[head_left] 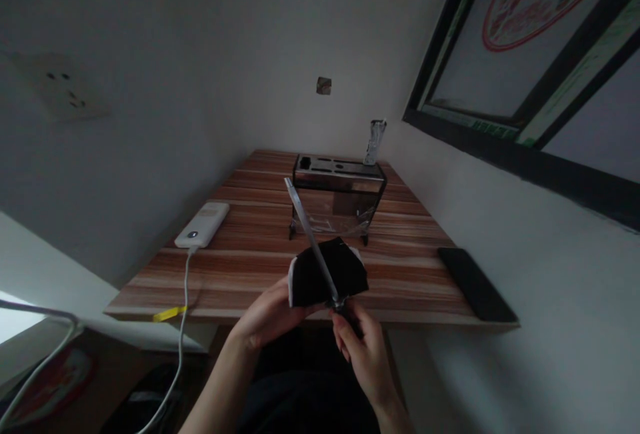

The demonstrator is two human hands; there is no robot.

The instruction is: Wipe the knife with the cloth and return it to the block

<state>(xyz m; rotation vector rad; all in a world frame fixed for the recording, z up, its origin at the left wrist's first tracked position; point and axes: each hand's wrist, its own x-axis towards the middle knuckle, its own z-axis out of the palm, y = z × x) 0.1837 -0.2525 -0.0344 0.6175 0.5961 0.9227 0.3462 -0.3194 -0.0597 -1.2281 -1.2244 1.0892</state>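
Observation:
My right hand (357, 341) is closed round the black handle of a sharpening steel (311, 237), whose long grey rod slants up and to the left. Behind the rod, a black cloth (350, 267) with pale edges lies over my left hand (270, 317), which grips it from below; most of those fingers are hidden under it. Whether the rod touches the cloth, I cannot tell. Just beyond my hands stands a knife block (340, 184) with a shiny slotted top and clear lower part. A plastic-wrapped upright piece (374, 143) sticks out of its right end.
The striped wooden table (250, 221) runs back to the wall. A white power bank (203, 224) with a white cable (185, 301) lies at left, near a yellow strip (169, 314). On the right edge rests a dark phone (475, 284). A black-framed panel (500, 131) is on the right wall.

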